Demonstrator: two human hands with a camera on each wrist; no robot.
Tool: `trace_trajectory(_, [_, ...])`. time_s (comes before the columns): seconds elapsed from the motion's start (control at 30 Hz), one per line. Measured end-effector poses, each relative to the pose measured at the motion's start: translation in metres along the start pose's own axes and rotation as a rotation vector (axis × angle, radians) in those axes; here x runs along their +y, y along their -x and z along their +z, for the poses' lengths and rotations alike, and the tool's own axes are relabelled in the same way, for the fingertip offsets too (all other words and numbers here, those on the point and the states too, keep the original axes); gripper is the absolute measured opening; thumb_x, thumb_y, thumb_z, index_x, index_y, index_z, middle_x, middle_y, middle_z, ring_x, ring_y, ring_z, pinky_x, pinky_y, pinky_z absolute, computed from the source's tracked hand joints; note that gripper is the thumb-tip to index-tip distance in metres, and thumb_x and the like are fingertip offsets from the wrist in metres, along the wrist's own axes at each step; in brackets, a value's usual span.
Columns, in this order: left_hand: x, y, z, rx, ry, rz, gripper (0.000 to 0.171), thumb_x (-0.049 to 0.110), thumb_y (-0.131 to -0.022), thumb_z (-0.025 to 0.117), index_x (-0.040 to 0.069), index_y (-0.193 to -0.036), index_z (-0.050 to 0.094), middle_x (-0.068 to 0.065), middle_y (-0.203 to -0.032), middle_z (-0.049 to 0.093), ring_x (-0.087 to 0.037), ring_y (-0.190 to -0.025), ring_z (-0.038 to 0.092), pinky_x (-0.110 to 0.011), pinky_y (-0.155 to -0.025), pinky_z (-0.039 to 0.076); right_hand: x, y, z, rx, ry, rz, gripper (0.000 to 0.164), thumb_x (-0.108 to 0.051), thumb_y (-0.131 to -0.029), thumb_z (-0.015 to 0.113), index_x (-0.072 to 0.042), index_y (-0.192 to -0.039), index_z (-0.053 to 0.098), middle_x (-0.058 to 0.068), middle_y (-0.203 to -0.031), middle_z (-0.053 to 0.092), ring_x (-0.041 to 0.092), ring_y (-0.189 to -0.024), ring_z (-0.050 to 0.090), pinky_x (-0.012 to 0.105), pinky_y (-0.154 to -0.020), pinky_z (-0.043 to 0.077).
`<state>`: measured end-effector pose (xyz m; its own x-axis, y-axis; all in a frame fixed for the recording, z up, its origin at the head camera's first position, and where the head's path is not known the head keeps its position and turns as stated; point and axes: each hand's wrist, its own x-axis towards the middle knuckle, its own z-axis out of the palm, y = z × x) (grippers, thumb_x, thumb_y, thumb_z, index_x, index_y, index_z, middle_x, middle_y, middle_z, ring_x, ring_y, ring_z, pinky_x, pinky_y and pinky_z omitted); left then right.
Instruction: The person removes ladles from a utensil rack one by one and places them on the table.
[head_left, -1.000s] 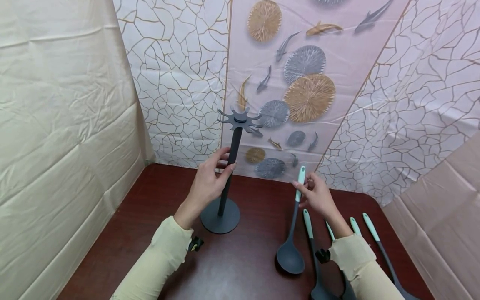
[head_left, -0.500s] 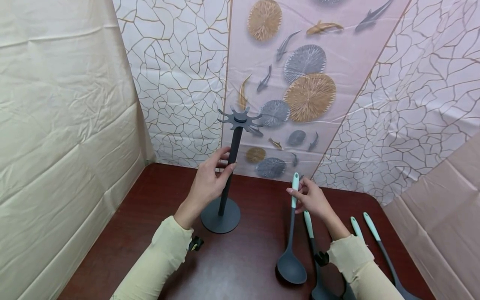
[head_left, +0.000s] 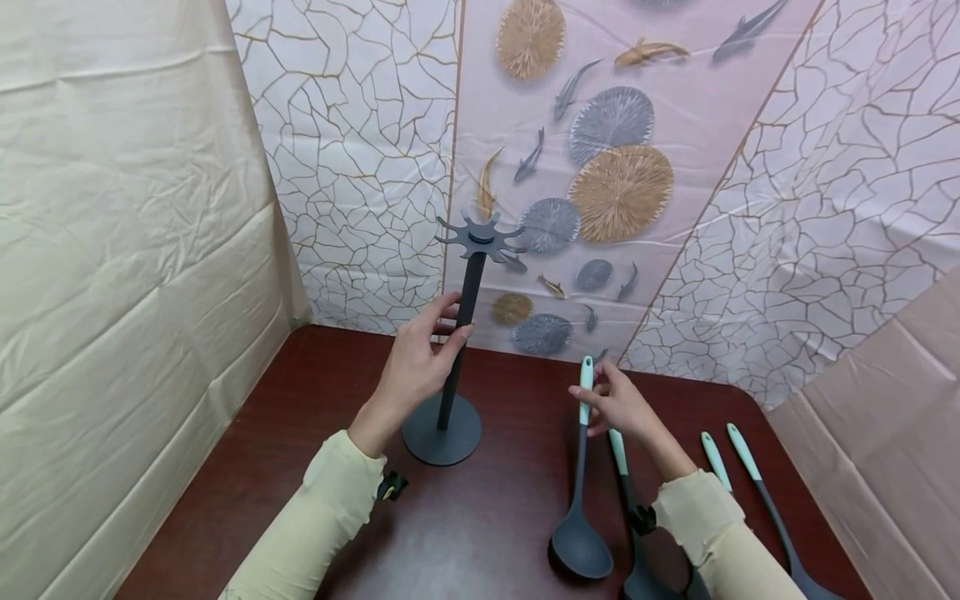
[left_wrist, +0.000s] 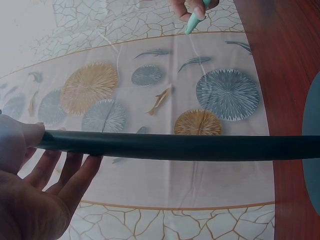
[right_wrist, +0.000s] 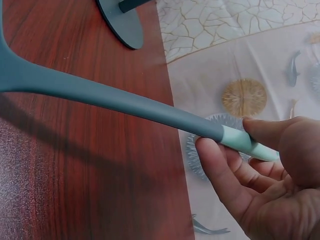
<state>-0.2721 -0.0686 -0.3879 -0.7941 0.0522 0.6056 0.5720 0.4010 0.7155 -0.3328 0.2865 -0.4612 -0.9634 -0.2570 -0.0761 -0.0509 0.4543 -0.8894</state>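
A dark utensil stand (head_left: 452, 383) with a round base and a crown of hooks on top stands upright on the table. My left hand (head_left: 417, 360) grips its pole about midway up, thumb on one side and fingers on the other in the left wrist view. To the right, my right hand (head_left: 619, 405) pinches the mint-green handle of a dark grey ladle (head_left: 581, 542) between thumb and fingers. The ladle's handle (right_wrist: 242, 140) points up and its bowl hangs low over the table. The stand's hooks carry nothing.
Right of the ladle, several utensils with mint-green handles lie on the reddish-brown table (head_left: 450, 525), among them one beside the ladle (head_left: 618, 454) and one farthest right (head_left: 742, 454). My right forearm hides some of them. A patterned cloth (head_left: 360, 167) hangs behind the table.
My right hand has moved a little left and toward me with the ladle, whose bowl now sits lower in the head view. The left hand and the stand have stayed in place.
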Motion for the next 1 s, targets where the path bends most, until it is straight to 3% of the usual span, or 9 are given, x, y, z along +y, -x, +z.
trace_trajectory(0.2, [0.000, 0.000, 0.000, 0.000, 0.003, -0.003, 0.045, 0.023, -0.105, 0.070, 0.014, -0.149, 0.059, -0.009, -0.122, 0.070, -0.022, -0.102, 0.073, -0.041, -0.079, 0.064, 0.004, -0.002, 0.002, -0.022, 0.006, 0.038, 0.042, -0.026, -0.105, 0.072, -0.003, -0.119, 0.040, 0.012, -0.075, 0.055, 0.026, -0.060, 0.065, 0.066, -0.067, 0.060])
trace_trajectory(1.0, [0.000, -0.002, -0.001, -0.011, 0.015, 0.001, 0.042, 0.023, -0.106, 0.069, 0.020, -0.146, 0.060, -0.006, -0.121, 0.070, -0.021, -0.100, 0.074, -0.044, -0.078, 0.063, 0.015, 0.001, 0.021, -0.103, -0.013, 0.121, 0.039, -0.024, -0.105, 0.070, -0.001, -0.123, 0.043, 0.020, -0.083, 0.060, 0.030, -0.062, 0.064, 0.060, -0.067, 0.062])
